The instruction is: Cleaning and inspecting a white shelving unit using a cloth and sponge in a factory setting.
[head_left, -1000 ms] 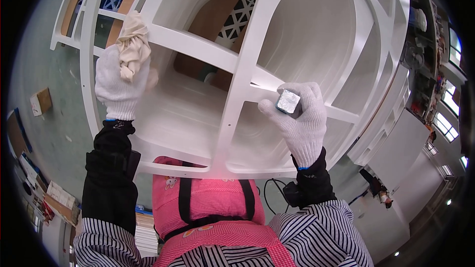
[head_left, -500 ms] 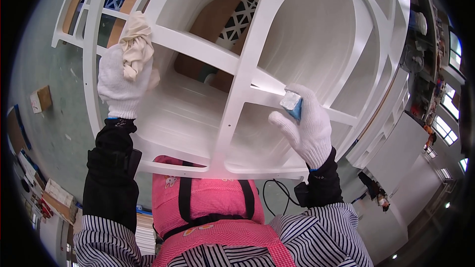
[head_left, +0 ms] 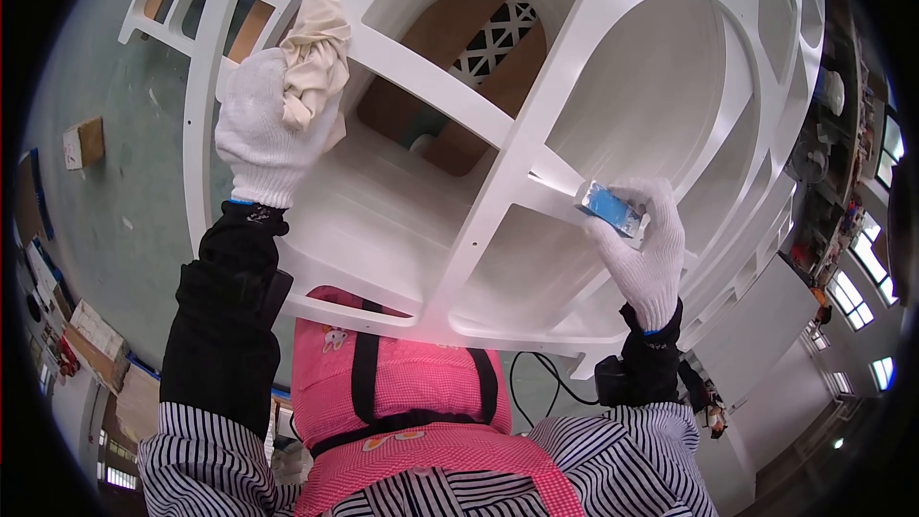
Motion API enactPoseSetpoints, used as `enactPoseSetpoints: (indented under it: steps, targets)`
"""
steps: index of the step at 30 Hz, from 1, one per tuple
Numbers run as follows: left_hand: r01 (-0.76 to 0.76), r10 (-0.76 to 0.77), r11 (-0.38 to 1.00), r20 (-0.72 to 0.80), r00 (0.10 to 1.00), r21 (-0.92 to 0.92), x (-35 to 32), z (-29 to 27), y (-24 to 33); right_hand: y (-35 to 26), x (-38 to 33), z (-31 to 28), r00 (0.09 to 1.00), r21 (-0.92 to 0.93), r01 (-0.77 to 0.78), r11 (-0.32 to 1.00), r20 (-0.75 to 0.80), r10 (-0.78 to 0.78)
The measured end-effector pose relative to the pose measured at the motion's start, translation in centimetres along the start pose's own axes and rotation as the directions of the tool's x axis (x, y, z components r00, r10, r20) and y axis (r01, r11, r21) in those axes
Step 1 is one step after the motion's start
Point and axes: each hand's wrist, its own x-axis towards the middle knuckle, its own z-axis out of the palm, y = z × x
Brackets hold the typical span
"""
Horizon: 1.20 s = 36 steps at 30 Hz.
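A large white moulded frame [head_left: 466, 258] with rounded openings and crossing ribs fills the space before me. My left hand [head_left: 260, 129], in a white knit glove, is closed on a crumpled cream cloth [head_left: 316, 56] at the frame's left ribs. In the same kind of glove, my right hand [head_left: 653, 247] pinches a small blue block [head_left: 613, 210] with whitish ends between thumb and fingers. That block is beside the cross rib right of the central upright; whether it touches the rib I cannot tell.
Through the openings a brown panel [head_left: 383, 120] with lattice cut-outs shows beneath. A small box [head_left: 84, 143] rests on the green floor at left. Below the frame's near edge a black cable [head_left: 536, 393] loops beside my pink apron [head_left: 402, 378]. Shelves and windows line the right.
The frame appears shifted to the right in view. My right hand has turned, so the block's blue side now shows. My left hand still grips the cloth.
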Motion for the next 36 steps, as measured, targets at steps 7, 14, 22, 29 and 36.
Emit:
enactPoseSetpoints:
  steps: [7, 14, 22, 29, 36]
  targets:
    - [0.029, -0.027, 0.999, 0.1, 0.995, -0.02, -0.3, 0.4, -0.5, -0.3, 0.7, 1.1, 0.996, 0.181, 0.086, 0.98, -0.023, -0.084]
    - [0.008, -0.008, 1.0, 0.019, 1.0, 0.007, -0.1, 0.3, -0.1, -1.7, 1.3, 1.1, 0.978, 0.125, -0.207, 0.97, 0.012, 0.207]
    - [0.044, -0.044, 0.999, 0.026, 0.999, -0.017, 0.2, 0.0, 0.1, -0.9, 2.4, 2.9, 0.984, 0.136, 0.173, 0.975, 0.012, -0.176]
    - [0.024, -0.022, 0.999, 0.054, 0.998, -0.034, 0.1, 0.2, -0.1, -0.3, 2.3, 3.9, 0.992, 0.203, 0.124, 0.971, -0.005, -0.126]
    - [0.036, -0.033, 0.999, 0.074, 0.997, -0.037, -0.8, 0.4, -0.7, 0.3, 2.2, 5.0, 0.978, 0.18, 0.204, 0.962, -0.071, -0.195]
